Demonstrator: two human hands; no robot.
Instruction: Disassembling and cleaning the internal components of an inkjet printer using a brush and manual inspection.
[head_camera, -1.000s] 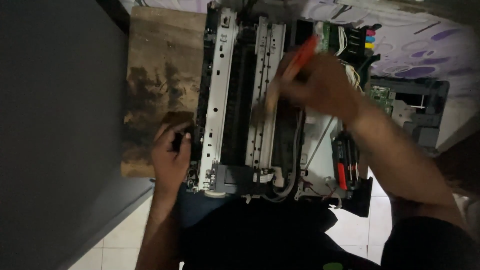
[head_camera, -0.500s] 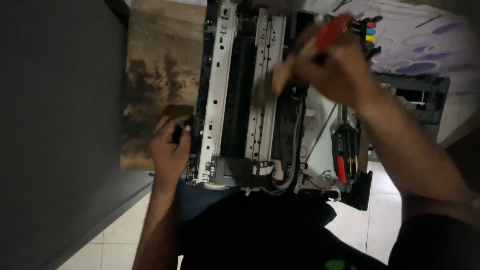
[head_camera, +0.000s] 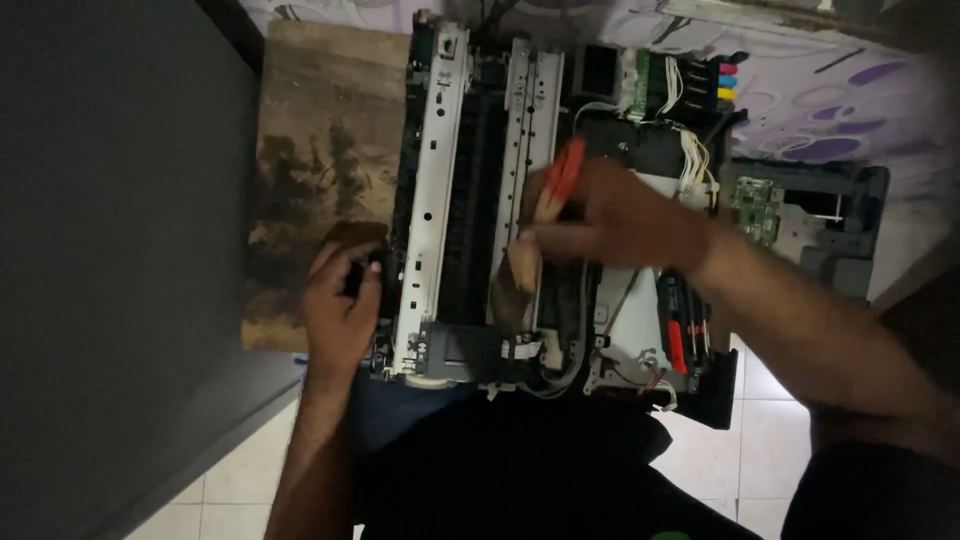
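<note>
At lower left of the frame, the left hand (head_camera: 342, 300) gripped the near left edge of the opened printer (head_camera: 470, 200), fingers curled tight against its frame. At centre, the right hand (head_camera: 610, 215) was closed around a red-handled brush (head_camera: 562, 180), bristles pointing down onto the printer's middle. Farther right lay a circuit board (head_camera: 755, 205).

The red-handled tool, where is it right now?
In the head view the red-handled tool is gripped in the right hand, right of centre over the opened printer, just right of its pale metal rails.
</note>
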